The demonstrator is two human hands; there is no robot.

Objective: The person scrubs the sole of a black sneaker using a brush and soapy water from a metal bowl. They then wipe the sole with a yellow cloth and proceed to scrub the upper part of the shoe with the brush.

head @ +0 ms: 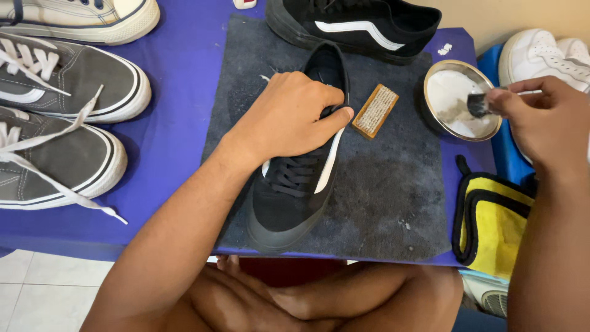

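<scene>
At frame centre the left hand [286, 120] grips the black shoe [299, 178]; the right hand [544, 120] pinches a brush [479, 104] over the bowl [458, 126], upper right. Foam could drip onto the counter [172, 129].

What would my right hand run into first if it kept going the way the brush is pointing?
The right hand points its small brush left and slightly down, with the bristles over the metal bowl of white foam. It would likely meet the foam first, though the brush's height above it is unclear.
</scene>
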